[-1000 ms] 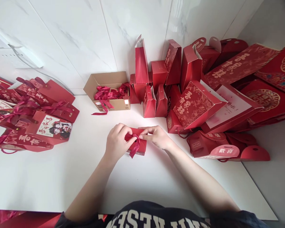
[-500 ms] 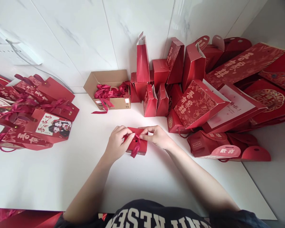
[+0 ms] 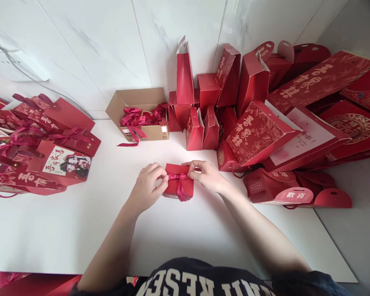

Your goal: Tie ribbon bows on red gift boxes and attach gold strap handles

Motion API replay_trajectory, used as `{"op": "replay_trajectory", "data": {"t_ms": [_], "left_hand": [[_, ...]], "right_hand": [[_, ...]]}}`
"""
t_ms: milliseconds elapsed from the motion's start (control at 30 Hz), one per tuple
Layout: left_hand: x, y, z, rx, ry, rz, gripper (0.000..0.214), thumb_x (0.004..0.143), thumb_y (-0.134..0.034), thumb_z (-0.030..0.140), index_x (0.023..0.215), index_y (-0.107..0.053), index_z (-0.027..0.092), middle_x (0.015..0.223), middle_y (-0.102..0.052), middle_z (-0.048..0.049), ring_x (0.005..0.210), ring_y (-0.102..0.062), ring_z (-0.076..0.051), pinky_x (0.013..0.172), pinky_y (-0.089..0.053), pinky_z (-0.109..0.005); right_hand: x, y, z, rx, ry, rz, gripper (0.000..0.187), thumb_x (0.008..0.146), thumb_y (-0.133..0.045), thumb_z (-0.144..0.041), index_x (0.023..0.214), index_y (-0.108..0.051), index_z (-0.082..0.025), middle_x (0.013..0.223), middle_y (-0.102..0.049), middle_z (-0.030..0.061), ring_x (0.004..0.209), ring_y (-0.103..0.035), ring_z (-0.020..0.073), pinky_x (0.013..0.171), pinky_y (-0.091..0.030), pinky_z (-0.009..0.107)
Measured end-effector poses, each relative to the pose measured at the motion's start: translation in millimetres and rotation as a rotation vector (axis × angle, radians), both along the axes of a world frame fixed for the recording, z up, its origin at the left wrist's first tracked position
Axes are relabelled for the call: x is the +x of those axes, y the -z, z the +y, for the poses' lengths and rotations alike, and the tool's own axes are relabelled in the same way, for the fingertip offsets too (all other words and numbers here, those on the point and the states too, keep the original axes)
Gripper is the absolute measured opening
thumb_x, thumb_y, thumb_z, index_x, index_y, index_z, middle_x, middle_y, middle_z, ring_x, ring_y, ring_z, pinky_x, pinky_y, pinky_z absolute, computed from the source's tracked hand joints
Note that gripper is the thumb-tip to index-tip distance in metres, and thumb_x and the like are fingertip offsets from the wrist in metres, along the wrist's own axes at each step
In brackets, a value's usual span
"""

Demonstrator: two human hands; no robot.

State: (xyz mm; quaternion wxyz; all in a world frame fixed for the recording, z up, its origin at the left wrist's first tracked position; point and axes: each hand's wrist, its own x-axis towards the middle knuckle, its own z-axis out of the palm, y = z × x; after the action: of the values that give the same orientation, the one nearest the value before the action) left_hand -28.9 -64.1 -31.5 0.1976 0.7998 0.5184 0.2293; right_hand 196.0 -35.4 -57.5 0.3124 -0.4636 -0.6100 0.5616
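A small red gift box [image 3: 186, 190] stands on the white table in front of me. Across its top runs a dark pink ribbon [image 3: 180, 187], knotted in the middle, with a tail hanging down the front. On the box's left side, my left hand [image 3: 149, 183] pinches one end of the ribbon between thumb and fingertips. My right hand [image 3: 205, 176] pinches the ribbon's other side at the box's right edge. Between the two hands the ribbon is stretched sideways in a line. The exact grip of the fingertips is partly hidden.
Behind the gift box is an open cardboard box [image 3: 142, 133] of loose ribbons [image 3: 142, 117]. Many red gift boxes [image 3: 259, 131] crowd the right side and back. Ribboned gift boxes [image 3: 54, 162] fill the left. A tiled wall [image 3: 95, 49] bounds the far table edge.
My hands have moved apart from the middle of the box to its two sides, drawing the ribbon out sideways. The knot now shows between them. The view has shifted slightly.
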Motion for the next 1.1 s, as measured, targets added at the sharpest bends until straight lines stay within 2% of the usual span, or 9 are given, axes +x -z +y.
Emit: {"op": "replay_trajectory", "data": {"t_ms": [300,433,533,633,733,800,1000,1067,1100], "left_hand": [[-1,-2.5,-4,0.130,-0.032,0.177,0.014,0.086,-0.048,0.012,0.074,-0.048,0.018,0.080,-0.054,0.0021,0.068,-0.049,-0.012,0.079,-0.037,-0.033],[-1,-0.7,-4,0.203,-0.127,0.174,0.010,0.091,-0.052,0.023,0.087,-0.061,0.021,0.084,-0.057,0.0010,0.072,-0.055,-0.014,0.079,-0.038,-0.035],[1,5.4,-3,0.244,-0.125,0.082,0.014,0.089,-0.059,0.031,0.098,-0.067,0.023,0.090,-0.054,-0.0015,0.083,-0.057,-0.016,0.084,-0.042,-0.035],[4,12.5,-2,0.255,-0.070,-0.022,0.019,0.083,-0.068,0.033,0.100,-0.070,0.024,0.097,-0.052,-0.0039,0.093,-0.055,-0.018,0.087,-0.045,-0.035],[4,14.5,-3,0.193,0.007,-0.139,0.009,0.082,-0.069,0.027,0.090,-0.072,0.023,0.099,-0.052,-0.0044,0.095,-0.053,-0.018,0.086,-0.047,-0.034],[1,10.8,-3,0.125,0.114,-0.160,0.008,0.083,-0.067,0.023,0.086,-0.074,0.026,0.094,-0.053,-0.0037,0.092,-0.053,-0.017,0.084,-0.047,-0.033],[-19,-13.5,-5,-0.127,0.502,-0.103,0.036,0.083,-0.054,0.005,0.096,-0.075,0.031,0.087,-0.056,-0.0030,0.084,-0.053,-0.016,0.082,-0.046,-0.033],[-22,-16.1,-5,-0.211,0.536,-0.204,0.038,0.085,-0.049,0.005,0.101,-0.073,0.030,0.087,-0.059,-0.0029,0.082,-0.055,-0.015,0.077,-0.046,-0.031],[-22,-15.2,-5,-0.213,0.486,-0.269,0.036,0.087,-0.048,0.007,0.103,-0.072,0.029,0.086,-0.060,-0.0027,0.081,-0.056,-0.015,0.075,-0.046,-0.030]], "right_hand": [[-4,-10.9,-11,0.310,0.106,-0.440,0.007,0.074,-0.053,-0.018,0.068,-0.051,-0.022,0.117,-0.068,0.0062,0.113,-0.059,0.0267,0.094,-0.043,0.041],[4,-13.5,-11,0.297,0.023,-0.428,0.006,0.083,-0.052,-0.024,0.088,-0.055,-0.025,0.103,-0.070,0.0030,0.096,-0.065,0.0226,0.085,-0.047,0.038],[10,-16.5,-10,0.315,0.024,-0.410,0.016,0.087,-0.051,-0.027,0.102,-0.056,-0.025,0.110,-0.067,0.0047,0.105,-0.062,0.0231,0.091,-0.045,0.039],[11,-17.9,-9,0.318,0.017,-0.389,0.014,0.092,-0.047,-0.030,0.099,-0.058,-0.025,0.113,-0.065,0.0054,0.110,-0.059,0.0232,0.095,-0.043,0.040],[10,-17.7,-8,0.312,0.024,-0.350,0.015,0.093,-0.047,-0.034,0.095,-0.058,-0.024,0.110,-0.065,0.0047,0.108,-0.060,0.0223,0.096,-0.043,0.039],[11,-17.9,-7,0.325,0.028,-0.336,0.014,0.093,-0.048,-0.033,0.094,-0.059,-0.023,0.111,-0.065,0.0047,0.108,-0.060,0.0222,0.096,-0.042,0.039],[15,-21.0,-5,0.394,-0.038,-0.235,0.016,0.095,-0.046,-0.028,0.097,-0.062,-0.024,0.116,-0.064,0.0042,0.115,-0.057,0.0208,0.100,-0.041,0.038],[15,-20.0,-5,0.403,-0.065,-0.186,0.018,0.096,-0.045,-0.029,0.098,-0.063,-0.025,0.118,-0.063,0.0038,0.117,-0.057,0.0202,0.101,-0.041,0.037],[14,-19.0,-4,0.405,-0.080,-0.166,0.019,0.097,-0.045,-0.029,0.099,-0.063,-0.025,0.119,-0.063,0.0038,0.117,-0.056,0.0201,0.101,-0.042,0.037]]}}
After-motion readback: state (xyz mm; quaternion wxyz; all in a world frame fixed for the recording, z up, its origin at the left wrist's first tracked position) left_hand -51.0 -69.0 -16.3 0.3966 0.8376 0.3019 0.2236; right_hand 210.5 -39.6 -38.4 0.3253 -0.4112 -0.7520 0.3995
